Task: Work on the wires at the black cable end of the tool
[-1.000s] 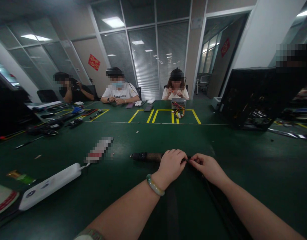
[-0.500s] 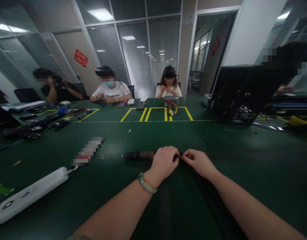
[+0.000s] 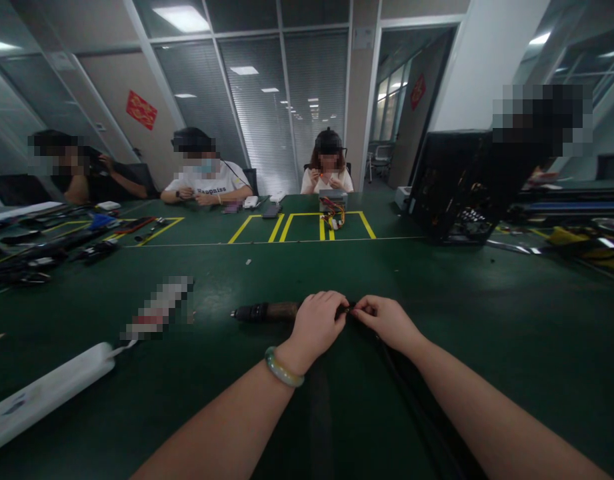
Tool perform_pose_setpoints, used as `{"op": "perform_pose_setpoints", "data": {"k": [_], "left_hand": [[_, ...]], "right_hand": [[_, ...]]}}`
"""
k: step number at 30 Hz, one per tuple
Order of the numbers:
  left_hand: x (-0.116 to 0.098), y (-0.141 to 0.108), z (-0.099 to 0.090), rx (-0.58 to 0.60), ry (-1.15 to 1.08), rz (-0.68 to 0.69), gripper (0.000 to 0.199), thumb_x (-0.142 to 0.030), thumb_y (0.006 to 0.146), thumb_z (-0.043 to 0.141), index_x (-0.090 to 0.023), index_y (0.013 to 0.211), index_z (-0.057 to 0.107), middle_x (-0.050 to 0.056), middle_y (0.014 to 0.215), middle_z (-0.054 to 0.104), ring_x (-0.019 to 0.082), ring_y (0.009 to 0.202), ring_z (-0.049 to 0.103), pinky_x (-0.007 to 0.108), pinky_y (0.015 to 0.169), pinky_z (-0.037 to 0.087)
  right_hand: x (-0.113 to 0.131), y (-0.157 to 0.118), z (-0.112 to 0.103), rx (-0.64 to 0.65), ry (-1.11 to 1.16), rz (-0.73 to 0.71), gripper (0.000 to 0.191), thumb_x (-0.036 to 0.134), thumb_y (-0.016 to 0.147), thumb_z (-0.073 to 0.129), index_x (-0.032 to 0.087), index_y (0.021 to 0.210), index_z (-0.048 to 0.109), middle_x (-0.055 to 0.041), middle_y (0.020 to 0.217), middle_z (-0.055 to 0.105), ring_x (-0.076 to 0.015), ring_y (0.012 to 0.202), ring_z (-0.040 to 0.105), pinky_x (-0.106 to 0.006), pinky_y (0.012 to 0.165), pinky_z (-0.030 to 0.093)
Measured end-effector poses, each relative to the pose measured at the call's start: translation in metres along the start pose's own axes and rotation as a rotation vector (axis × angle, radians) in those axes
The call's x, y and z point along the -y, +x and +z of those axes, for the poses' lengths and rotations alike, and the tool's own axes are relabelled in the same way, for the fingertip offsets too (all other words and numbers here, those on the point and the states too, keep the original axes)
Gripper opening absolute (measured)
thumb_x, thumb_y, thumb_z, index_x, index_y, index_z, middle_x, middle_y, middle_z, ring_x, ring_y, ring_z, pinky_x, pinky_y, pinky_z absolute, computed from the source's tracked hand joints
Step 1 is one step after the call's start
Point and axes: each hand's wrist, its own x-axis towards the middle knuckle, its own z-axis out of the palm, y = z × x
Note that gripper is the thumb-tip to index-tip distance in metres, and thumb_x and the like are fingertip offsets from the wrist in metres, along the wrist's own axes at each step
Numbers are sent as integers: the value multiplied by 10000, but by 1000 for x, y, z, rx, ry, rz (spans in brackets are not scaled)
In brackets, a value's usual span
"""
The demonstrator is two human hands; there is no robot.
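An electric screwdriver [image 3: 279, 312] with a dark bit end and a brownish body lies along the green table, its tip to the left. My left hand [image 3: 317, 323], with a jade-like bangle [image 3: 284, 368] at the wrist, is wrapped over its rear end. Close by on the right, my right hand [image 3: 387, 321] pinches a small dark plug at the tool's tail, partly hidden by the fingers. A black cable [image 3: 397, 370] runs from there under my right forearm toward the near edge. Whether the plug is fully seated, I cannot tell.
A white power strip [image 3: 51, 393] lies at the left, beside a blurred-out item [image 3: 159, 308]. Across the table sit several people, near a power supply unit [image 3: 333, 199] with coloured wires. A black computer case [image 3: 451, 187] stands at right; dark tools [image 3: 51, 250] lie far left.
The whole view has shifted slightly left, as my head turned right. Both hands keep their grip at the screwdriver's tail, with little change in the fingers.
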Motion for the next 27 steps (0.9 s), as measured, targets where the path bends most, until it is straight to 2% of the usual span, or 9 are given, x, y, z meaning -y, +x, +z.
{"op": "perform_pose_setpoints", "data": {"k": [8,27], "left_hand": [[1,1,0,-3,-8,12,81,-208,842,615,-227,921,606,6,1014,644,198,978,580,359,861,434],[0,0,-1,2,2,5,79,-242,870,585,-222,938,620,16,1009,642,196,974,581,363,862,435]], "right_hand": [[1,-1,-2,25,5,0,250,426,874,558,217,927,685,-3,749,679,-134,601,582,-233,519,376],[0,-1,1,42,61,33,259,439,879,554,217,925,679,-7,740,671,-127,573,583,-212,468,387]]}}
